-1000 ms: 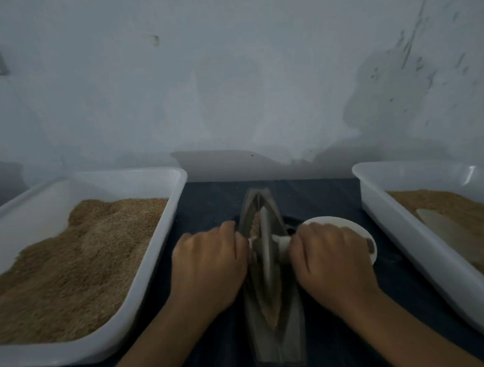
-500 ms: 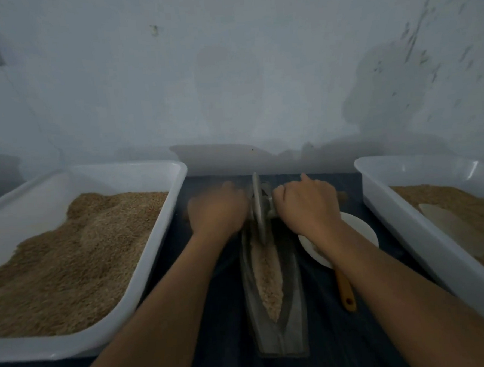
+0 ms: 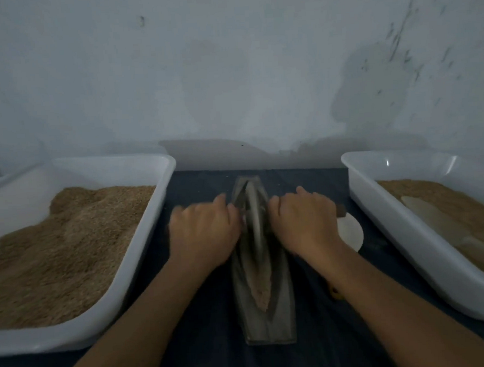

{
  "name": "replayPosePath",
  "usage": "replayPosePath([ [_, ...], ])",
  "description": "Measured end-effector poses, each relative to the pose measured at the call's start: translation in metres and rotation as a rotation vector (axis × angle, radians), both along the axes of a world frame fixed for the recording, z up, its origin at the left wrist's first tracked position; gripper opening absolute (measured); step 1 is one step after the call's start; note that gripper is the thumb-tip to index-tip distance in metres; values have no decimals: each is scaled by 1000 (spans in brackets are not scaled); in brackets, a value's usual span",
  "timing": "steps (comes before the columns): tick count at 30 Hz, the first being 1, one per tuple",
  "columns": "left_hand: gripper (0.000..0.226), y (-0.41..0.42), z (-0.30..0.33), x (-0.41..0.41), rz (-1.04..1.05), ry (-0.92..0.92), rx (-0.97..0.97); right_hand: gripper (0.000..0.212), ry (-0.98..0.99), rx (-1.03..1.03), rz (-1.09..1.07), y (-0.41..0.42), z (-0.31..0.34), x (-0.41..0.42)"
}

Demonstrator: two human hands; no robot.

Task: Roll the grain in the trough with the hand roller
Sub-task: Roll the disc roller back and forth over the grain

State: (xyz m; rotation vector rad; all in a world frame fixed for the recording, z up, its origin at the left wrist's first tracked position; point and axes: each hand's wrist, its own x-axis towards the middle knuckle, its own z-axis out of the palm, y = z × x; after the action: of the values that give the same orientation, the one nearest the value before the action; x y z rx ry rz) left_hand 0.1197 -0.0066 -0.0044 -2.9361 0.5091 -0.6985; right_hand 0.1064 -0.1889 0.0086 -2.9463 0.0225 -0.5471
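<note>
Both hands work mid-worktop: the left hand [image 3: 202, 231] and right hand [image 3: 304, 222] each curl their fingers round the hand roller [image 3: 255, 222], whose disc stands upright in the trough [image 3: 267, 318], over the grain [image 3: 261, 291]. A white tray [image 3: 142, 246] flanks the left edge, another tray [image 3: 409, 247] the right; a small white dish [image 3: 351, 232] sits just beside the right wrist. A narrow strip of dark worktop [image 3: 198, 183] lies free towards the wall.
</note>
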Motion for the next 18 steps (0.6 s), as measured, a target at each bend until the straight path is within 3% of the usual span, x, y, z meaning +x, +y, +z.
replayPosePath([
  [2,38,-10,9,40,119,87,-71,33,33,27,-50,-2,6,39],
  [6,43,-23,18,84,220,206,-252,45,65,7,-142,-3,15,73],
  [11,33,-3,-1,18,-4,-47,-38,41,32,-58,4,0,4,8],
  [16,44,22,-16,-48,-45,-50,-289,52,-268,-107,80,-5,-8,-60],
  [18,47,22,-14,-51,-30,-26,-269,56,-254,-89,86,-4,-7,-59],
])
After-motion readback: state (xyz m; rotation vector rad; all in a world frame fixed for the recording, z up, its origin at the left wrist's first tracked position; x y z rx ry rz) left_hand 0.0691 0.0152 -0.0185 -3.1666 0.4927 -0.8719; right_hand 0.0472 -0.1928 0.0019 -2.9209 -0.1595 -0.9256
